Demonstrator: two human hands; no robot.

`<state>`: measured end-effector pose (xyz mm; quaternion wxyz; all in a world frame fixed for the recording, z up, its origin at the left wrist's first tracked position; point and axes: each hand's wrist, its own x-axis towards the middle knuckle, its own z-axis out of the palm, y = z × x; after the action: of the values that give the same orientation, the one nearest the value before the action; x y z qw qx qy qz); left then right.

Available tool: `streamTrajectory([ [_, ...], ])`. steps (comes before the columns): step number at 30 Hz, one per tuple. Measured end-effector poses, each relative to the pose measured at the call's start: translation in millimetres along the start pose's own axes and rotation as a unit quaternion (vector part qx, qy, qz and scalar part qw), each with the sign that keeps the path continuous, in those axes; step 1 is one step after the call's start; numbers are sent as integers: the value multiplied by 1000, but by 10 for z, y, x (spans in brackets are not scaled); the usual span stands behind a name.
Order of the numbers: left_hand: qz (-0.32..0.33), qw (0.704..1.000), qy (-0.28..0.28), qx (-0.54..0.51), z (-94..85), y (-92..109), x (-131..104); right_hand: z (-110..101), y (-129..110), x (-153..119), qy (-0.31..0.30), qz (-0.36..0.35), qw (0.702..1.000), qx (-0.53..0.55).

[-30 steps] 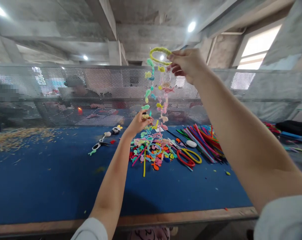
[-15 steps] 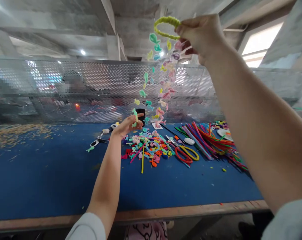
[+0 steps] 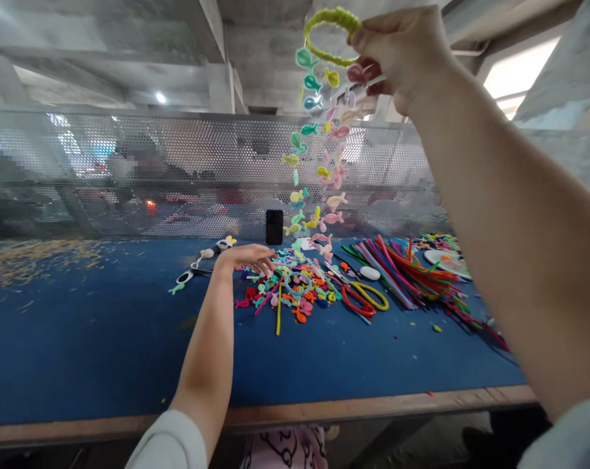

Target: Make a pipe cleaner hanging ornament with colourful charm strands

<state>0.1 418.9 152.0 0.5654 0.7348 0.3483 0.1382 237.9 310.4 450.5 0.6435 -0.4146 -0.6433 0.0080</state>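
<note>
High up at the right, my right hand [image 3: 397, 49] pinches the edge of a fuzzy yellow-green ring [image 3: 331, 16]. From this ring hang several strands of small fish made of pipe cleaner, with green fish [image 3: 297, 141] on the left and pink fish [image 3: 335, 217] on the right. My left hand [image 3: 251, 257] is above the table with its fingers apart and holds nothing that I can see. Just beside and below it lies a pile of colourful pipe-cleaner fish [image 3: 301, 315] with a light blue ring [image 3: 299, 286] on top.
Scissors [image 3: 366, 299] with red and yellow handles lie right of the pile. Further right is a bundle of pipe cleaners [image 3: 390, 270] and a white plate [image 3: 446, 262]. A black phone [image 3: 274, 227] leans against the perforated metal screen [image 3: 187, 150]. Scraps [image 3: 36, 260] litter the far left.
My right hand has lifted the ring with its fish strands slightly higher. My left hand has let go of the green strand and lowered towards the pile; the strands now hang straighter.
</note>
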Motion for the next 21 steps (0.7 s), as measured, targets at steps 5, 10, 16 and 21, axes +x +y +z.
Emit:
streamTrajectory([
  [5,129,958,255,-8,-36,77,212,-6,30,42,-10,1,1000,15],
  [10,303,863,388,-107,96,174,458,2,-10,24,-27,14,998,46],
  [16,356,905,198,-120,440,288,356,11,-128,-92,-51,26,997,45],
  [21,393,906,137,-78,596,498,212,53,-120,-150,-62,42,996,51],
])
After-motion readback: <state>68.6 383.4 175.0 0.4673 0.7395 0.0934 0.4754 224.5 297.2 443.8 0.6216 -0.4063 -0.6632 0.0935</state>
